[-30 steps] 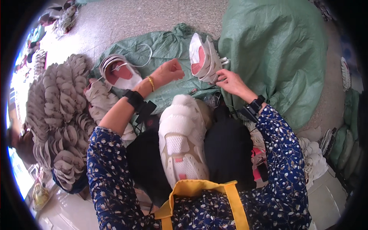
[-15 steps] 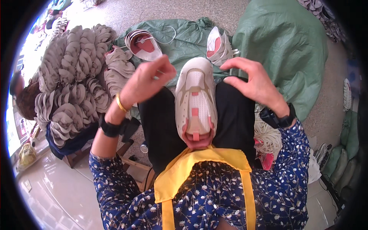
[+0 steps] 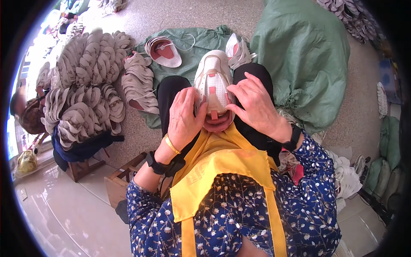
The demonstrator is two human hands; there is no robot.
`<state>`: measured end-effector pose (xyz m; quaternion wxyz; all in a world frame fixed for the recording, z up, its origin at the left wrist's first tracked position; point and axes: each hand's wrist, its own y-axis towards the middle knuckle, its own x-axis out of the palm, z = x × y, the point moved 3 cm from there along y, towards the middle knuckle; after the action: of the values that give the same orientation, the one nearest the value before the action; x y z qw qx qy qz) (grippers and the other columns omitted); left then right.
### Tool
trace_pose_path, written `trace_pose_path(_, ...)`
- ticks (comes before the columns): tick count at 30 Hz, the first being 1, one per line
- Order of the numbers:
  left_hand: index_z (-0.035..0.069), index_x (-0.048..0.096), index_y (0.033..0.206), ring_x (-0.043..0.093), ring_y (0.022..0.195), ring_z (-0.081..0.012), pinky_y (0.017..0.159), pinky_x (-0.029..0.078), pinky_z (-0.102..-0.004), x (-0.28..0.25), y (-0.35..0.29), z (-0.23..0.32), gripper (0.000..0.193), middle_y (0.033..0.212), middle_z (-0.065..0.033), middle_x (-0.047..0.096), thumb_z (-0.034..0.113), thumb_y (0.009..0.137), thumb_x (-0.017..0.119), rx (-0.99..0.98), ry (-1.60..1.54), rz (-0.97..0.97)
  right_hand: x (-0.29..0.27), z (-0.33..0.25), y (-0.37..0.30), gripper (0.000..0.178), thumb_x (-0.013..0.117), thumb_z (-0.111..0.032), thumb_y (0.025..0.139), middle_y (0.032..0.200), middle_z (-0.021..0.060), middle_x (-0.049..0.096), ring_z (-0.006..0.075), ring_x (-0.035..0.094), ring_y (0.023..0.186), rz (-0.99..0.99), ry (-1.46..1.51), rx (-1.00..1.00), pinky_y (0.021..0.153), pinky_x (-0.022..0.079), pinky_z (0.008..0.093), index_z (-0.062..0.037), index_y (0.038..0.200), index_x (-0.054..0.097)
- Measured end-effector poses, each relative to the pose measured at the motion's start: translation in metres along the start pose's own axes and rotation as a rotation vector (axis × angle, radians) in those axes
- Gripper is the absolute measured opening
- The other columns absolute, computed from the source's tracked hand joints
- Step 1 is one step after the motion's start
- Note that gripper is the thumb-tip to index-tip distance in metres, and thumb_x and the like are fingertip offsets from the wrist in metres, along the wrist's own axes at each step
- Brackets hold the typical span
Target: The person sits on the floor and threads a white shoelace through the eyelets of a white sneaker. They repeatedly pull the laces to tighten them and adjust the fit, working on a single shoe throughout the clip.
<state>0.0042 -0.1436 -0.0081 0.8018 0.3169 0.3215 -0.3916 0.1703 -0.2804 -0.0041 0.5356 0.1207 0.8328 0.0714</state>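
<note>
- Bulging green woven-plastic sack (image 3: 306, 55): on speckled floor, ahead and to the right.
- Heap of grey-beige curved shoe uppers (image 3: 94, 64): ahead and to the left.
- Crumpled green plastic sheet (image 3: 201, 40): flat on floor, beyond the knees.
- Yellow cloth apron (image 3: 214, 160): across the lap.
- White-and-beige mesh shoe with pink tabs (image 3: 216, 81): between the knees, pink-lined opening toward the wearer.
- Left hand (image 3: 184, 113): at shoe's left edge, thumb and forefinger parted; cannot tell whether it grips.
- Right hand (image 3: 257, 105): at right edge, thumb and forefinger apart; grip likewise unclear.
</note>
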Motion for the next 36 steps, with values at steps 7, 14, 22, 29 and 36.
trace_pose_path(7,0.001,0.054,0.095,0.062,0.083,-0.0339,0.074,0.051,-0.0429,0.005,-0.002,0.0,0.018,0.086,-0.014,0.058,0.003,0.085,0.068,0.024,0.0,0.071,-0.006,-0.029,0.0,0.041,0.08,-0.013,0.075,0.106,0.0092,0.061,0.0322,0.061,0.106,0.088,-0.013,-0.19,0.108,0.045,0.046,-0.0061,0.113,0.065)
trace_pose_path(14,0.002,0.054,0.096,0.063,0.085,-0.0354,0.074,0.051,-0.0442,0.004,-0.005,0.002,0.017,0.089,-0.0146,0.059,0.003,0.086,0.067,0.038,0.004,0.086,0.006,-0.022,0.0,0.015,0.068,-0.013,0.08,0.096,0.0082,0.057,0.0274,0.059,0.095,0.141,-0.091,-0.248,0.091,0.051,0.0401,-0.0075,0.092,0.061)
trace_pose_path(22,0.002,0.057,0.098,0.061,0.083,-0.0375,0.074,0.05,-0.0446,0.013,-0.005,0.01,0.013,0.091,-0.0163,0.058,0.001,0.087,0.065,0.068,-0.014,0.114,0.007,-0.008,-0.005,0.011,0.066,-0.008,0.079,0.095,0.0087,0.056,0.0262,0.059,0.094,0.133,-0.08,-0.262,0.083,0.053,0.035,-0.0067,0.089,0.061)
trace_pose_path(29,-0.001,0.058,0.11,0.059,0.089,-0.0351,0.079,0.049,-0.0426,0.023,-0.006,0.016,0.018,0.096,-0.0161,0.056,0.006,0.094,0.064,0.072,0.039,0.059,-0.023,0.042,-0.039,0.016,0.069,0.003,0.087,0.11,0.009,0.068,0.0283,0.068,0.103,0.197,0.393,-0.074,0.089,0.056,0.0352,-0.0042,0.101,0.07)
trace_pose_path(36,-0.002,0.057,0.109,0.06,0.099,-0.0399,0.087,0.049,-0.0462,0.025,-0.01,0.01,0.02,0.106,-0.0187,0.059,0.005,0.091,0.065,0.001,0.04,-0.003,-0.022,0.127,-0.209,0.012,0.069,-0.003,0.094,0.095,0.007,0.075,0.0119,0.071,0.088,0.224,0.366,0.845,0.079,0.056,0.0288,-0.0002,0.105,0.073)
